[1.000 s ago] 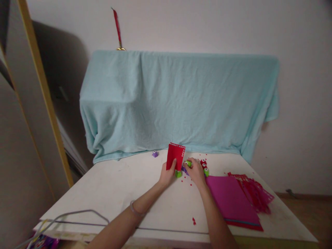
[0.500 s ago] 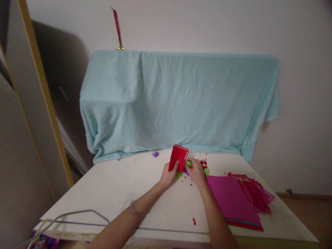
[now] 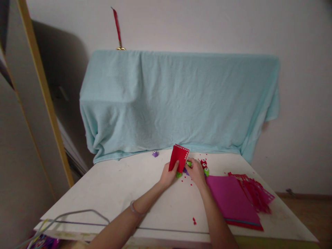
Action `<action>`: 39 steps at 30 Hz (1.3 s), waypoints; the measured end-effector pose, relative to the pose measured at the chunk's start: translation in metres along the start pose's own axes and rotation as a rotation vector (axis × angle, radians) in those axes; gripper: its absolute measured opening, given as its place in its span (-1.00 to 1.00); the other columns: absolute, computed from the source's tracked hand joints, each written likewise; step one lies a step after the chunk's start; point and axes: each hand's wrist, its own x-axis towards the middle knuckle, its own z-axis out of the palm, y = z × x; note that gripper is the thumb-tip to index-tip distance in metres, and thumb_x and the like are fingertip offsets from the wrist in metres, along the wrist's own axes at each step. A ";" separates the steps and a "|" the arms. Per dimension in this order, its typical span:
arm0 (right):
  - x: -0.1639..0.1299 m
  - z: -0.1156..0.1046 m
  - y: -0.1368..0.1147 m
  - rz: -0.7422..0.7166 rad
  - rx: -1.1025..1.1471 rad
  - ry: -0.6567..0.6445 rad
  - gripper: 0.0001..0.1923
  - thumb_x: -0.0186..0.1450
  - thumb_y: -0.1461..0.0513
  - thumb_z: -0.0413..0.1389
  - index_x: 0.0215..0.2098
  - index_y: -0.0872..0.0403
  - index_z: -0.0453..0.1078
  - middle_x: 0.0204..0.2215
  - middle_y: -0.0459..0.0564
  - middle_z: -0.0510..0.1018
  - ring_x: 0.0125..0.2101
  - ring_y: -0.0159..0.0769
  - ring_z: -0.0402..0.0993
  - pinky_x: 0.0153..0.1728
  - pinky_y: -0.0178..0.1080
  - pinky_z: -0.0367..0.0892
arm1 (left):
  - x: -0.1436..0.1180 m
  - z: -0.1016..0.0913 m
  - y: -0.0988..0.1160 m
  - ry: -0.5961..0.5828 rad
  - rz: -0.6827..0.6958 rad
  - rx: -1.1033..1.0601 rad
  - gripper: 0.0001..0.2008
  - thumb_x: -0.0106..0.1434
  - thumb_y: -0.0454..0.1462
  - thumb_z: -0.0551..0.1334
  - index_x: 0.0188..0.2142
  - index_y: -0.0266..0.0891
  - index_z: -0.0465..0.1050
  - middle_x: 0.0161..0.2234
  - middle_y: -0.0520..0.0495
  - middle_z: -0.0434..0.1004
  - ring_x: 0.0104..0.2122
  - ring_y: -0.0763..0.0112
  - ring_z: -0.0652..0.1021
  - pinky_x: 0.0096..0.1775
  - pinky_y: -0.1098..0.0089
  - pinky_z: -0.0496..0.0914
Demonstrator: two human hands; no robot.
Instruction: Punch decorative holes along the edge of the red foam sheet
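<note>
White-walled and plain, the room holds a pale tabletop [image 3: 116,193] pushed against something bulky draped in a light blue towel [image 3: 178,100].

Near the far edge of the tabletop, about midway along it, the left hand [image 3: 168,177] pinches the lower edge of a small red paper sheet [image 3: 178,157], fingers closed on it, and holds it tilted up off the surface. A row of small white holes runs along the sheet's top and right edges. The sheet looks light and thin, stiff enough to stand from a one-edge pinch but easy to crease or tear, above all along the perforated border; the plain lower edge, where the hand has it, seems the safest hold.

The right hand [image 3: 196,173] rests just beside it, fingers curled over a green craft punch [image 3: 188,163]; whether it grips or merely touches the punch I cannot tell. The punch looks small, hard plastic, compact and easy to press from above.

More punches, red [image 3: 203,162] and green [image 3: 206,171], sit just right of that hand, and a purple one [image 3: 155,154] lies apart toward the towel. Toward the right edge lie a magenta paper stack [image 3: 230,200] and cut red paper strips [image 3: 255,193]. Red confetti bits [image 3: 194,220] dot the surface.

No brand, label or readable writing shows anywhere.
</note>
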 end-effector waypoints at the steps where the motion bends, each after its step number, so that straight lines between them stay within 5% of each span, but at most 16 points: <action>1: 0.000 0.000 0.000 0.001 0.000 -0.004 -0.81 0.18 0.18 0.09 -0.24 0.02 0.44 -0.34 -0.01 0.56 -0.28 -0.19 0.48 -0.24 -0.22 0.31 | 0.000 0.000 0.000 -0.005 -0.001 0.001 -0.53 0.24 0.07 0.10 -0.54 -0.27 0.33 -0.60 0.01 0.34 -0.55 0.45 0.31 -0.48 0.47 0.20; 39: -0.001 -0.001 0.001 0.011 -0.122 -0.081 -0.82 0.27 0.14 0.07 -0.23 0.03 0.42 -0.32 -0.03 0.58 -0.30 -0.27 0.50 -0.28 -0.31 0.25 | 0.002 -0.001 -0.003 -0.003 -0.005 -0.018 -0.53 0.26 0.06 0.09 -0.52 -0.29 0.34 -0.63 0.02 0.33 -0.59 0.50 0.31 -0.51 0.49 0.20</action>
